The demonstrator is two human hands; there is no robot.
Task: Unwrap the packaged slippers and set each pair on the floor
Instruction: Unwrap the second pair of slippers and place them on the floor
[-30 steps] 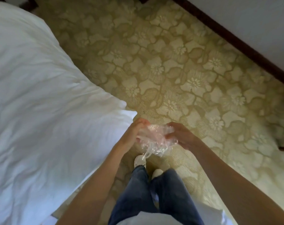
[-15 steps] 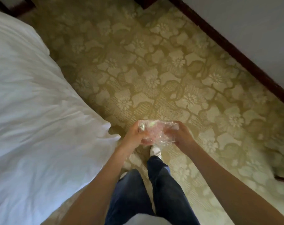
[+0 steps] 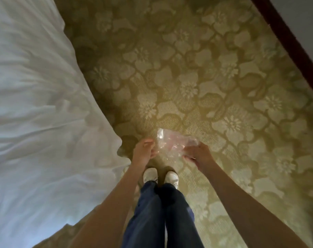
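Floral carpet (image 3: 223, 86) backdrop; wrapper (image 3: 171, 145) clear, crinkled, faintly pink, glossy.

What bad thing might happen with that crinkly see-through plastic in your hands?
The plastic wrapper is pinched only at its edges by the left hand and right hand, so it may slip and drop. It hangs just ahead of the white shoes, so a dropped wrapper might get stepped on and slide. Being clear, it would likely be hard to spot on the patterned carpet.
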